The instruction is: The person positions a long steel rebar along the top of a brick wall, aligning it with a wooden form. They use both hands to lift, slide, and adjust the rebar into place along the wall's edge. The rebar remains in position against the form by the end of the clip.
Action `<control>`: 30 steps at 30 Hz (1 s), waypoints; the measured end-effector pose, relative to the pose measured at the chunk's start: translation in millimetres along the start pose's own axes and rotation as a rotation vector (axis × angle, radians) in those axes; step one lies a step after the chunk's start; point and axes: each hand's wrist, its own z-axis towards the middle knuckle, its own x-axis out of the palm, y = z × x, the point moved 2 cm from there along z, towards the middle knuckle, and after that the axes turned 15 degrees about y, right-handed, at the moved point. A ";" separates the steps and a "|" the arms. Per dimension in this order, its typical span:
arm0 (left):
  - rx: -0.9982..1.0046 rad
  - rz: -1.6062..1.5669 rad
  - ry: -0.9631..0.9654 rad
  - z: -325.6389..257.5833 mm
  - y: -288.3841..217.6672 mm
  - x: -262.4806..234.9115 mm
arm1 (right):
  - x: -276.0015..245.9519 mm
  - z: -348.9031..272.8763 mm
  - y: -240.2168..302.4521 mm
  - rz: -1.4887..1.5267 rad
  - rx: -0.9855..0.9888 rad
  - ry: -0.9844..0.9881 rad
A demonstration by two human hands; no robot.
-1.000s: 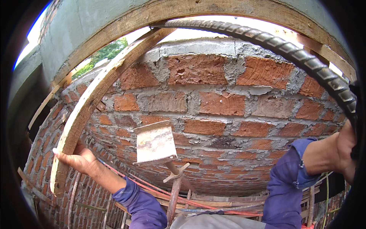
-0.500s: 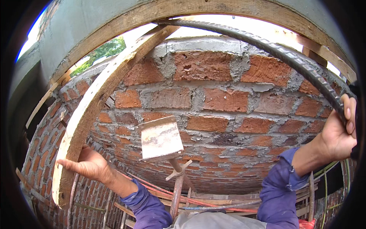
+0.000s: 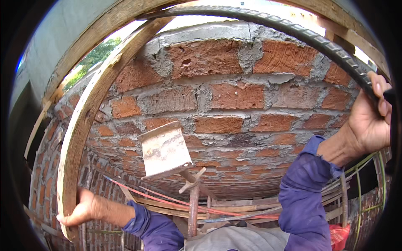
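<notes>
My left hand is closed around the lower end of a long wooden plank, with the thumb across its pale edge. The plank rises to the upper timber beam, and its top end lies close under that beam. My right hand, at the far right, is wrapped around a dark ribbed steel bar. From this hand the bar runs up and left. Its far tip lies between the plank's top and the beam; whether it touches both, I cannot tell.
A brick wall with rough mortar joints fills the middle. Before it stands a metal prop with a plate head and a cross handle. Boards, red and blue lines, and a red bag are low down. Grey concrete is upper left.
My left hand and the plank's lower end have moved down. The bar's tip and the plank's top sit farther left. The whole view has shifted somewhat; both hands keep their hold.
</notes>
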 end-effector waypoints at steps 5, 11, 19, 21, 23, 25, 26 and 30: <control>-0.097 0.044 0.036 -2.4 -13.2 -8.0 | 11.5 50.4 5.5 0.130 0.144 0.269; -0.363 0.093 0.228 27.3 8.0 -45.3 | 10.2 46.6 -3.9 0.102 0.140 0.213; -0.409 -0.002 0.047 53.9 31.2 -36.8 | 2.2 18.1 -37.5 0.169 0.145 0.376; -0.411 0.024 -0.035 75.7 53.6 -23.4 | 2.5 32.3 -48.7 0.077 0.234 0.528; -0.534 0.090 -0.059 103.0 89.1 -14.8 | -2.2 43.6 -54.0 0.153 0.239 0.558; -0.498 0.046 -0.232 126.6 124.2 -18.8 | -7.4 47.7 -55.3 0.113 0.283 0.477; -0.442 0.055 -0.299 133.6 139.9 -24.6 | -5.7 46.6 -53.6 0.166 0.254 0.532; -0.230 0.081 -0.424 148.8 179.1 -45.6 | 16.2 33.6 -46.8 0.185 0.255 0.481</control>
